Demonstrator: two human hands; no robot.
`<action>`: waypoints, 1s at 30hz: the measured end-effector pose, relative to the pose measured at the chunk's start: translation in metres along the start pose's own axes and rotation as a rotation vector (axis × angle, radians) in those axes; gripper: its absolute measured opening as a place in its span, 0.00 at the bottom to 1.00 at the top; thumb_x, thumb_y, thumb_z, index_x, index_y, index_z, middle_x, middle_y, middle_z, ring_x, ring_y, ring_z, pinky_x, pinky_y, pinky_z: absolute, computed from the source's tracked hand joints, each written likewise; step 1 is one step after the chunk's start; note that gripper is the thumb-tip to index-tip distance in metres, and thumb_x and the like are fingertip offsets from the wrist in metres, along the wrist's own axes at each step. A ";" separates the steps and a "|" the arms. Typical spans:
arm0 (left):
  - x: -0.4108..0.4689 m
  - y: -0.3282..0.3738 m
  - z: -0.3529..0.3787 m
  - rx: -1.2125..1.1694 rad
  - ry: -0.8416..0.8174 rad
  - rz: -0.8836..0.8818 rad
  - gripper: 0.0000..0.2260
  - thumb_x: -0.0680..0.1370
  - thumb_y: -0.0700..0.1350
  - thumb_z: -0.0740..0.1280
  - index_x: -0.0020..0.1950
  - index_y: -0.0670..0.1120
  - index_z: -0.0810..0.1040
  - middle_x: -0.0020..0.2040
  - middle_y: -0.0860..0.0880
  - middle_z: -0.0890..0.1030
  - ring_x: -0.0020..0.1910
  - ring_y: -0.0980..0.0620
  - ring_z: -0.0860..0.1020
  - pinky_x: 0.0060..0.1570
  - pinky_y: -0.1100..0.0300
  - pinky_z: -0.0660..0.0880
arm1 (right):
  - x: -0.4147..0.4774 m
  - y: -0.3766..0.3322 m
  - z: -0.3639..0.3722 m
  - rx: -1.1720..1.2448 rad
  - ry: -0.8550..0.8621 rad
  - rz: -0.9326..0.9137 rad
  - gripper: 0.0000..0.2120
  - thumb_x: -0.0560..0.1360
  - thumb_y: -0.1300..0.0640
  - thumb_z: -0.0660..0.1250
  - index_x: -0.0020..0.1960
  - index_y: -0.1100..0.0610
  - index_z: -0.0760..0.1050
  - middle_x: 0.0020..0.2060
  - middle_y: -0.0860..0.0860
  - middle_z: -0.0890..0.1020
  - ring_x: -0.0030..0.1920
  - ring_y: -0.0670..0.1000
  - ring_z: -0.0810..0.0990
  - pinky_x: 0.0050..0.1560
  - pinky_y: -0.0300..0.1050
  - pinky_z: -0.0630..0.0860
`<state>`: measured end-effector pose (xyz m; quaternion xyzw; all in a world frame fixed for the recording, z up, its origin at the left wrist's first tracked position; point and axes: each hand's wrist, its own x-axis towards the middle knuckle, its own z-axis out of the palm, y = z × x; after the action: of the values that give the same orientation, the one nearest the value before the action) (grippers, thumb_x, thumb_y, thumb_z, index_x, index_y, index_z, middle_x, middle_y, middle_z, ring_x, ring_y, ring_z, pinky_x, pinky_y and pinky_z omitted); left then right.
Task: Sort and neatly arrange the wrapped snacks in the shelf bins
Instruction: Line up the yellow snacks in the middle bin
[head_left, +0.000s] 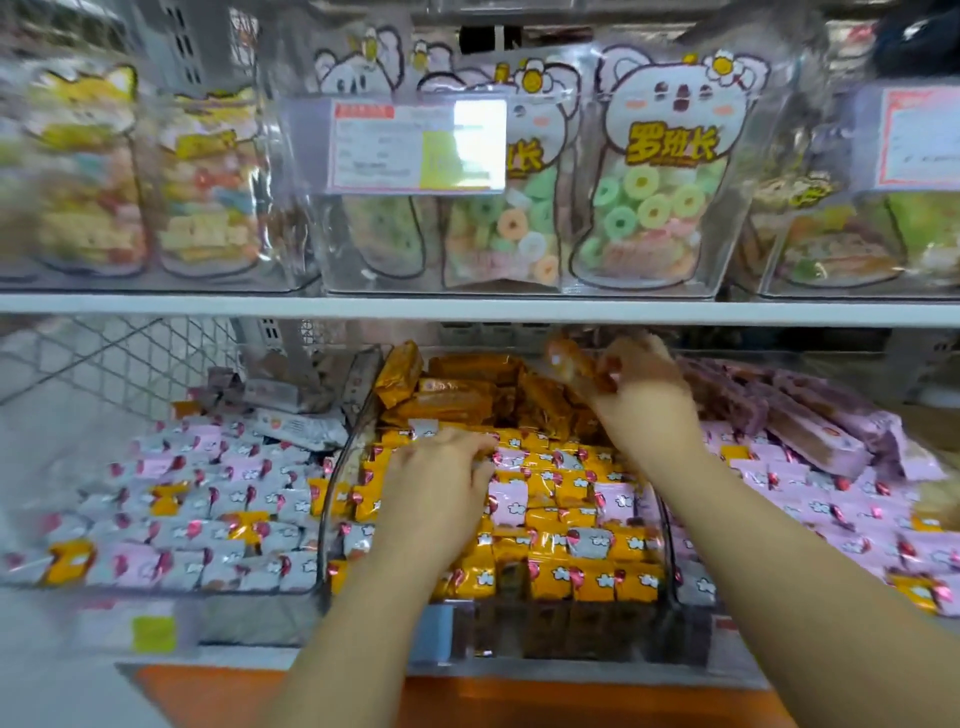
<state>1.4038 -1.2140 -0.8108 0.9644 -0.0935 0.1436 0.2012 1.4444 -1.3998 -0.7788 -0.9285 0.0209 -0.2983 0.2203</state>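
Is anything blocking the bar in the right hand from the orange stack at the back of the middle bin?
Nothing visible does. The right hand holds the orange bar just above the orange stack; the shelf board runs overhead.

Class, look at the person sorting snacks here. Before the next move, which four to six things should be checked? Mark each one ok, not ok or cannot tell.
1. Right hand has a firm hold on the long orange pack: ok, though blurred.
2. Left hand has pinched a pack, not just touched the pile: cannot tell.
3. Middle bin holds only orange small packs: not ok, a pink pack and silver ones are mixed in.
4. Left bin holds one colour: not ok, an orange stray lies among the silver and pink.
5. Back row of long packs has room for the held one: cannot tell.
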 end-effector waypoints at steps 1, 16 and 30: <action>0.000 0.000 0.000 -0.006 0.002 -0.003 0.14 0.80 0.50 0.59 0.66 0.56 0.72 0.64 0.55 0.75 0.63 0.53 0.72 0.65 0.55 0.64 | 0.001 -0.002 0.002 -0.009 -0.042 0.005 0.18 0.73 0.42 0.63 0.51 0.56 0.78 0.57 0.57 0.74 0.49 0.60 0.78 0.44 0.47 0.73; -0.001 0.035 0.011 -0.006 0.004 0.071 0.15 0.81 0.51 0.59 0.67 0.58 0.71 0.66 0.57 0.71 0.65 0.55 0.69 0.68 0.56 0.60 | -0.027 0.025 -0.015 -0.076 -0.491 -0.177 0.20 0.80 0.57 0.54 0.70 0.47 0.66 0.68 0.51 0.71 0.72 0.57 0.59 0.71 0.57 0.57; 0.021 0.089 0.050 -0.337 -0.018 0.178 0.14 0.81 0.48 0.59 0.66 0.53 0.74 0.63 0.55 0.75 0.60 0.56 0.72 0.60 0.63 0.68 | 0.003 0.091 -0.033 -0.109 -0.244 -0.043 0.15 0.79 0.60 0.58 0.62 0.54 0.76 0.57 0.56 0.80 0.51 0.58 0.78 0.50 0.46 0.74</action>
<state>1.4144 -1.3177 -0.8163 0.9064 -0.2028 0.1346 0.3454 1.4364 -1.4955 -0.7918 -0.9686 -0.0096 -0.1864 0.1641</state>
